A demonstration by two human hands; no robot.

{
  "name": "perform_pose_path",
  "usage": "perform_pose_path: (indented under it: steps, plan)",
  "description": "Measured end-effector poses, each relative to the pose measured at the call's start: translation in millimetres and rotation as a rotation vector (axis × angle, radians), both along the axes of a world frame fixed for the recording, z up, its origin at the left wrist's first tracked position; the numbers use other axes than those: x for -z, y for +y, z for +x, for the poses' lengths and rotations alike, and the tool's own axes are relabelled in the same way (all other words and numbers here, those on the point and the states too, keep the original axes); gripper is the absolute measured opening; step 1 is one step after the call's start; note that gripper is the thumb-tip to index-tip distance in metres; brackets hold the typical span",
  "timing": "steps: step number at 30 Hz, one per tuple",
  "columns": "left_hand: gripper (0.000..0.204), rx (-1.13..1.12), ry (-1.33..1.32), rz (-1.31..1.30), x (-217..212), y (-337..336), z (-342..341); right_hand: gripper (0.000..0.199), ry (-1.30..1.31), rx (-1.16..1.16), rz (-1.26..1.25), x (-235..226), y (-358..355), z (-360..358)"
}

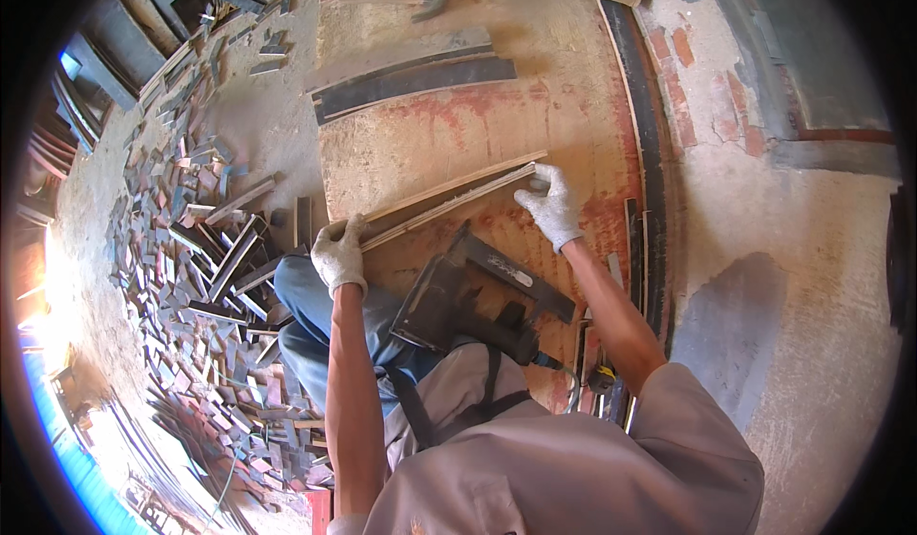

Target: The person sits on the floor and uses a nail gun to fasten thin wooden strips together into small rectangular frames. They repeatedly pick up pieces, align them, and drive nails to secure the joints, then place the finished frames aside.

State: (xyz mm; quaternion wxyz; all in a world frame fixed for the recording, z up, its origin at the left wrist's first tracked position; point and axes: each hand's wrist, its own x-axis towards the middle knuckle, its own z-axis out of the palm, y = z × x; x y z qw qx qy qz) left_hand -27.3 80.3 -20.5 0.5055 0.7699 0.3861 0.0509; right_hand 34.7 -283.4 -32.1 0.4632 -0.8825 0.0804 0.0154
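Observation:
Two thin wooden strips (449,205) run slantwise between my gloved hands, above a plywood board. Their right ends lie close together, and toward the left a dark gap widens between them. My left hand (340,256) is closed round the left ends, thumb on top. At the other end, my right hand (552,208) pinches the strips between thumb and fingers. Below the strips a black nail gun (449,301) lies close to my lap, with a hose fitting at its right end. Both hands wear pale, speckled work gloves.
Dark flat boards (415,86) lie across the far part of the plywood board (458,134), with a hammer (437,0) beyond them. Heaps of wood offcuts (205,287) cover the floor at left. Long dark strips (642,134) line the right edge, and a tape measure (602,378) sits near my right arm.

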Motion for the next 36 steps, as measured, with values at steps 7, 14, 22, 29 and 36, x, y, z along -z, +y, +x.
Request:
perform_pose_path:
  steps: [7,14,22,29,36]
  plan:
    - [0.036,0.010,0.038,0.031,0,8,0,0.036,0.404,0.299,0.441,-31,2,9]
    - [0.033,0.024,0.004,-0.011,1,2,2,0.037,0.209,0.192,0.935,-34,-23,2]
    - [0.032,-0.004,0.006,-0.139,1,1,1,0.042,0.094,-0.100,1.045,-44,-51,-22]
    - [0.029,0.024,0.033,-0.147,-10,1,4,0.041,0.106,-0.080,0.932,-52,-39,-25]
    - [0.028,0.021,0.001,-0.160,-5,-1,3,0.043,0.281,-0.007,0.623,-58,-17,-31]
